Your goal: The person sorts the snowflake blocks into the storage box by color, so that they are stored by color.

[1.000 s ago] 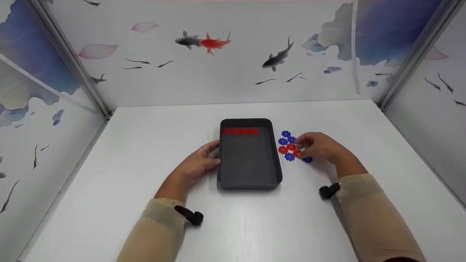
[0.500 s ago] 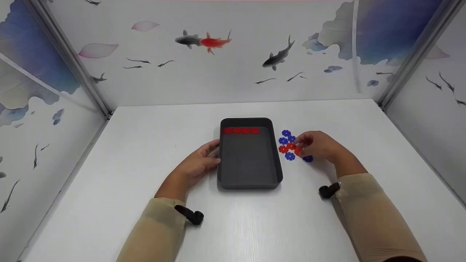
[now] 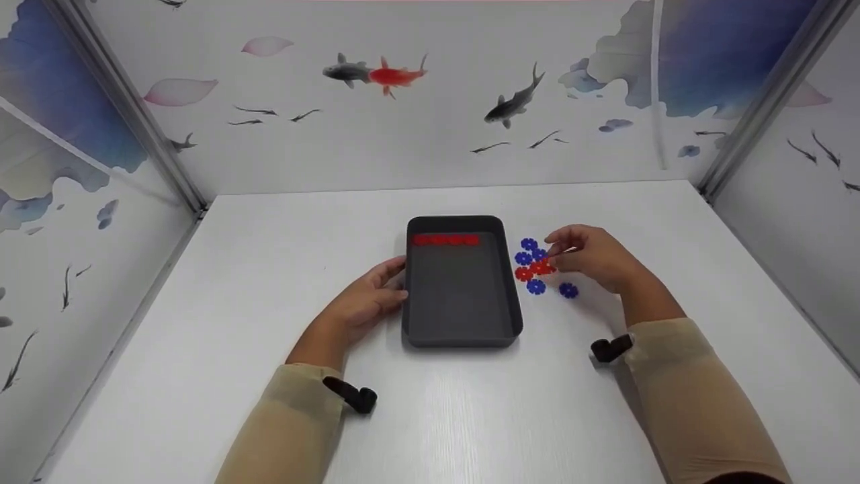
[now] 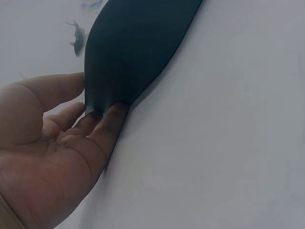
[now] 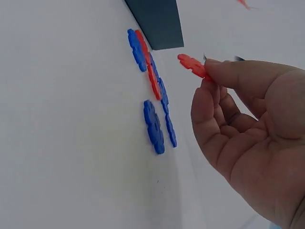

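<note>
Between thumb and fingers, my right hand (image 3: 594, 259) pinches a red flower-shaped plastic disc (image 5: 191, 65), raised off the table in the right wrist view. Below and beside that hand lies a loose group of similar pieces, with a red disc (image 3: 523, 273) and blue discs (image 3: 535, 286) among them. One blue disc (image 3: 568, 290) lies apart, nearer to me. My left hand (image 3: 359, 302) rests its fingertips and thumb against the left wall of a dark grey rectangular tray (image 3: 463, 296). A row of red discs (image 3: 446, 240) lies along the tray's far end.
The tray stands on a white table (image 3: 430, 417) at its middle. A white back wall (image 3: 430, 148) printed with fish closes off the far side, with printed panels at left and right. Black wrist cameras (image 3: 611, 348) sit on both sleeves.
My right hand has risen and shifted slightly away from me, lifting a red disc from the group. The nearest blue disc is now uncovered. My left hand and the tray stay put.
</note>
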### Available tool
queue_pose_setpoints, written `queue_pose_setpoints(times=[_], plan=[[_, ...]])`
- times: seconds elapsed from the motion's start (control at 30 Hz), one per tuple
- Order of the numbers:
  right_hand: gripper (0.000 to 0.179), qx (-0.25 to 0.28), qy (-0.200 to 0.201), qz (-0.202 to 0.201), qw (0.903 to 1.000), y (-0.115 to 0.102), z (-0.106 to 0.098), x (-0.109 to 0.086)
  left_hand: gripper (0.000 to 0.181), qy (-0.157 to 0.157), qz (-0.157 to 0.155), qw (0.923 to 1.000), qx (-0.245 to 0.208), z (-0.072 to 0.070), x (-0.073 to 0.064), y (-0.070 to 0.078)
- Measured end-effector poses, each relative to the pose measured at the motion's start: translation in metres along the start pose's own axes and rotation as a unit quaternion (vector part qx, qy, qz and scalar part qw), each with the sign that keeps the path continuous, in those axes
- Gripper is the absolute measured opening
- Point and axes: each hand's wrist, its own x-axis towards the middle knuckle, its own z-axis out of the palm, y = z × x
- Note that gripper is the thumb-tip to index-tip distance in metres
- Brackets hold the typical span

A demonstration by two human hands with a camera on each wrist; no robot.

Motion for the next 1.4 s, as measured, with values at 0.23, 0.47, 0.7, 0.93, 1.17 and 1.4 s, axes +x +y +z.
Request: queue_pose_setpoints(times=[0.23, 0.47, 0.7, 0.93, 1.17, 1.4], plan=[[0.034, 0.079, 0.019, -0.053, 0.9953, -0.032, 0.018, -0.009, 0.076, -0.005, 0.002, 1.0000, 0.005, 0.001, 0.000, 0.002], [0.028, 0.145, -0.012, -0.107, 0.9836, -0.069, 0.045, -0.002, 0.077, -0.008, 0.005, 1.0000, 0.001, 0.000, -0.002, 0.001], [0.026, 0.179, -0.023, -0.110, 0.9775, -0.106, 0.081, 0.023, 0.078, -0.005, 0.003, 1.0000, -0.004, -0.002, -0.002, 0.000], [0.029, 0.249, -0.063, -0.092, 0.9621, -0.127, 0.107, 0.055, 0.077, -0.005, -0.002, 1.0000, 0.006, -0.001, -0.003, 0.001], [0.029, 0.200, -0.068, -0.063, 0.9755, -0.130, 0.130, 0.075, 0.075, -0.002, -0.002, 0.9999, 0.016, 0.000, -0.003, 0.002], [0.032, 0.207, -0.041, -0.058, 0.9758, -0.118, 0.148, 0.096, 0.075, 0.002, 0.003, 0.9999, 0.012, 0.002, -0.001, 0.000]])
